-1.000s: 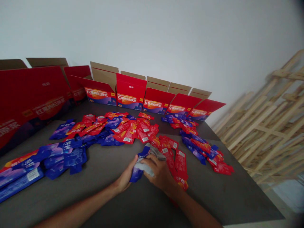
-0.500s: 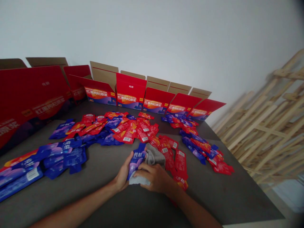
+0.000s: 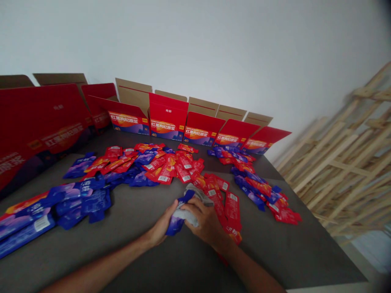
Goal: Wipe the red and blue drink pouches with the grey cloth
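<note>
We look down over a dark grey table (image 3: 131, 236), our two bare hands meeting above its near middle. Our left hand (image 3: 161, 226) is closed around a blue pouch (image 3: 174, 226), gripping it from the side; the pouch tilts, with its narrow end pointing up and away from us. Our right hand (image 3: 200, 217) grips a crumpled grey cloth (image 3: 205, 198), fingers curled over it, and the cloth lies against the front of the pouch, covering much of its print. Just beyond and beside our right hand, red pouches (image 3: 233, 207) lie loosely on the table, barcodes showing on several, and our right forearm crosses in front of the nearest ones. Farther off, a mixed pile (image 3: 165, 173) of red and blue pouches spreads over the middle. To our left, we see a stack of mostly blue pouches (image 3: 71, 195), some overlapping; to our right, another mixed group (image 3: 259, 189) stretches back toward the boxes. Those red boxes (image 3: 169, 116) stand in a row along the far side, flaps raised, with a big red box (image 3: 39, 118) at the left. Behind them is a pale wall (image 3: 198, 49), and wooden slats (image 3: 345, 167) lean beyond the table's right edge.
</note>
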`<move>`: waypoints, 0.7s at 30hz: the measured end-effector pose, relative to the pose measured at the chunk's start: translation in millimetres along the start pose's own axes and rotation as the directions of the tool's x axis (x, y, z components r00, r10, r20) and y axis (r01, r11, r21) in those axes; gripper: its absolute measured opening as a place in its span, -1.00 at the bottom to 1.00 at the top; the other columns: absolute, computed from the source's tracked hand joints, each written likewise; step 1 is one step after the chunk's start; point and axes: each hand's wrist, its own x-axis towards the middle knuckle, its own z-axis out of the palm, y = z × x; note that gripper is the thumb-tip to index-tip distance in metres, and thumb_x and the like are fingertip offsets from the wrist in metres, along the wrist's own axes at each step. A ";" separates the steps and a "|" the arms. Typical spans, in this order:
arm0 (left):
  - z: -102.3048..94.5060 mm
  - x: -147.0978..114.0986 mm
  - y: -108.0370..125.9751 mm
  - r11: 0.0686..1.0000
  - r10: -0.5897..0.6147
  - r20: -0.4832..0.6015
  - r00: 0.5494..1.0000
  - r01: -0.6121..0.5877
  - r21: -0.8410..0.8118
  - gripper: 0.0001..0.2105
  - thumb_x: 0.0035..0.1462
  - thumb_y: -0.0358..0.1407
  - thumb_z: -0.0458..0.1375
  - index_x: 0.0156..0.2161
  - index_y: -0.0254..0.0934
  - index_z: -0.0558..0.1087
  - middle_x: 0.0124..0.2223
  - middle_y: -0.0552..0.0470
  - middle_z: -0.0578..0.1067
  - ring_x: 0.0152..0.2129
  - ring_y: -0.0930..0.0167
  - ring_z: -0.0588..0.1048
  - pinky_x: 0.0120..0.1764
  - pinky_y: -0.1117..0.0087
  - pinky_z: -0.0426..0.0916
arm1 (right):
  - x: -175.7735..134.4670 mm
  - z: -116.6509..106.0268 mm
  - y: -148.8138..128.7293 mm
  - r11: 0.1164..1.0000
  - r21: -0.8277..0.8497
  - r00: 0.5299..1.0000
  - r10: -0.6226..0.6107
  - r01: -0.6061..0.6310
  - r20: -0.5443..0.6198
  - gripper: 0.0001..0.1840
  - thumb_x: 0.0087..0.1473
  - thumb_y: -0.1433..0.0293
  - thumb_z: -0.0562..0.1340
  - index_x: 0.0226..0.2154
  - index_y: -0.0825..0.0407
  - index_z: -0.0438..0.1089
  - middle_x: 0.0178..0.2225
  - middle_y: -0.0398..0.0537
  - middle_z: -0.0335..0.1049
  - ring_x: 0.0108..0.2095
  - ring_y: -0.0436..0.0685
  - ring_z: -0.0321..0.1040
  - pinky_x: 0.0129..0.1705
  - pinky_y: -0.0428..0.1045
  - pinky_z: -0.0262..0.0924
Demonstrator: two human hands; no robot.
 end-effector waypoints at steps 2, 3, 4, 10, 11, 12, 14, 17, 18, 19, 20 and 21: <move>0.7 -1.3 3.1 0.999 -0.030 -0.002 1.000 0.030 -0.035 -0.58 0.12 -0.02 0.20 -0.10 -0.34 0.51 -0.44 0.04 0.49 -0.52 0.44 0.44 -0.43 0.48 0.30 | -0.7 -1.5 -0.5 0.998 -0.011 0.990 -0.062 0.064 0.130 -0.57 0.07 0.37 0.30 0.03 -0.08 0.34 0.00 -0.06 0.39 -0.05 0.10 0.39 -0.14 -0.07 0.34; 1.1 -2.0 4.9 0.997 -0.049 -0.002 0.999 0.049 -0.053 -0.55 0.13 0.01 0.18 -0.08 -0.36 0.50 -0.47 0.04 0.48 -0.57 0.45 0.43 -0.48 0.49 0.29 | -1.1 -2.0 -0.8 0.995 -0.016 0.976 -0.094 0.099 0.195 -0.56 0.07 0.34 0.31 0.03 -0.10 0.33 0.01 -0.08 0.38 -0.07 0.09 0.40 -0.17 -0.08 0.34; 1.5 -2.6 6.6 0.995 -0.077 -0.004 0.997 0.077 -0.069 -0.52 0.13 0.02 0.16 -0.06 -0.38 0.50 -0.49 0.04 0.47 -0.61 0.47 0.41 -0.52 0.49 0.27 | -1.5 -2.2 -1.1 0.991 -0.021 0.960 -0.124 0.133 0.251 -0.55 0.08 0.31 0.31 0.04 -0.11 0.32 0.02 -0.10 0.38 -0.09 0.08 0.41 -0.20 -0.08 0.34; 3.1 -4.5 6.7 0.995 -0.070 -0.026 0.997 0.068 -0.073 -0.58 0.15 -0.03 0.17 -0.10 -0.40 0.51 -0.46 -0.01 0.52 -0.60 0.45 0.45 -0.51 0.48 0.30 | -1.0 -1.5 -0.8 0.990 -0.050 0.959 -0.118 0.135 0.258 -0.56 0.10 0.31 0.30 0.06 -0.12 0.32 0.03 -0.10 0.37 -0.10 0.08 0.41 -0.23 -0.08 0.34; 3.0 -4.5 5.2 0.997 -0.049 -0.038 0.998 0.046 -0.063 -0.61 0.15 -0.06 0.18 -0.12 -0.39 0.51 -0.43 -0.03 0.54 -0.54 0.42 0.49 -0.46 0.47 0.34 | -0.6 -1.4 -0.1 0.994 -0.053 0.976 -0.084 0.097 0.200 -0.57 0.10 0.34 0.29 0.05 -0.10 0.32 0.02 -0.07 0.37 -0.08 0.09 0.40 -0.20 -0.07 0.35; 2.7 -4.5 3.7 0.998 -0.033 -0.052 0.998 0.031 -0.052 -0.65 0.16 -0.09 0.19 -0.15 -0.38 0.52 -0.39 -0.04 0.55 -0.48 0.40 0.52 -0.40 0.46 0.36 | -0.3 -1.3 0.6 0.997 -0.052 0.990 -0.049 0.056 0.135 -0.57 0.10 0.36 0.29 0.05 -0.09 0.33 0.01 -0.05 0.38 -0.06 0.11 0.39 -0.16 -0.05 0.35; 1.9 -4.5 2.0 0.999 -0.018 -0.076 0.997 0.015 -0.036 -0.71 0.17 -0.14 0.19 -0.19 -0.36 0.53 -0.33 -0.07 0.58 -0.39 0.37 0.55 -0.31 0.43 0.39 | 0.2 -1.1 2.3 0.999 -0.037 1.000 0.018 -0.018 0.009 -0.57 0.10 0.40 0.27 0.05 -0.08 0.33 -0.01 -0.01 0.38 -0.02 0.14 0.37 -0.07 0.00 0.35; 1.1 -3.8 5.0 0.999 -0.026 -0.079 0.997 0.023 -0.027 -0.70 0.20 -0.12 0.15 -0.19 -0.36 0.52 -0.30 -0.09 0.58 -0.38 0.35 0.55 -0.27 0.39 0.42 | 0.9 -1.1 3.8 0.998 0.020 0.993 0.069 -0.068 -0.096 -0.57 0.09 0.45 0.25 0.04 -0.08 0.33 -0.01 0.00 0.37 0.03 0.15 0.34 0.02 0.04 0.32; 1.3 -3.5 7.3 0.999 -0.031 -0.066 0.997 0.029 -0.028 -0.68 0.21 -0.10 0.13 -0.15 -0.36 0.51 -0.31 -0.09 0.58 -0.41 0.35 0.55 -0.30 0.36 0.43 | 1.3 -1.4 3.8 0.996 0.051 0.990 0.074 -0.068 -0.118 -0.58 0.09 0.46 0.25 0.03 -0.07 0.34 -0.01 0.00 0.37 0.04 0.15 0.34 0.03 0.05 0.32; 1.7 -3.2 10.1 0.999 -0.037 -0.042 0.998 0.035 -0.036 -0.65 0.22 -0.09 0.10 -0.10 -0.35 0.50 -0.31 -0.10 0.57 -0.42 0.33 0.54 -0.34 0.34 0.43 | 1.7 -1.8 3.7 0.994 0.084 0.987 0.077 -0.065 -0.141 -0.59 0.09 0.47 0.24 0.02 -0.06 0.35 -0.03 0.00 0.37 0.04 0.15 0.33 0.03 0.04 0.32; 2.4 -2.9 12.9 0.998 -0.044 -0.013 0.999 0.043 -0.053 -0.62 0.23 -0.07 0.08 -0.05 -0.35 0.48 -0.31 -0.11 0.57 -0.43 0.32 0.54 -0.38 0.33 0.43 | 2.2 -2.3 3.5 0.991 0.117 0.983 0.081 -0.062 -0.165 -0.60 0.09 0.48 0.23 0.01 -0.06 0.35 -0.04 0.00 0.38 0.03 0.14 0.34 0.03 0.04 0.32; 3.0 -2.7 15.5 0.996 -0.053 0.017 0.998 0.055 -0.077 -0.60 0.24 -0.07 0.05 -0.01 -0.35 0.45 -0.31 -0.12 0.56 -0.43 0.30 0.53 -0.43 0.32 0.42 | 2.8 -3.0 3.4 0.987 0.147 0.978 0.089 -0.061 -0.190 -0.62 0.09 0.48 0.23 0.00 -0.05 0.36 -0.06 0.00 0.38 0.01 0.13 0.35 0.02 0.03 0.32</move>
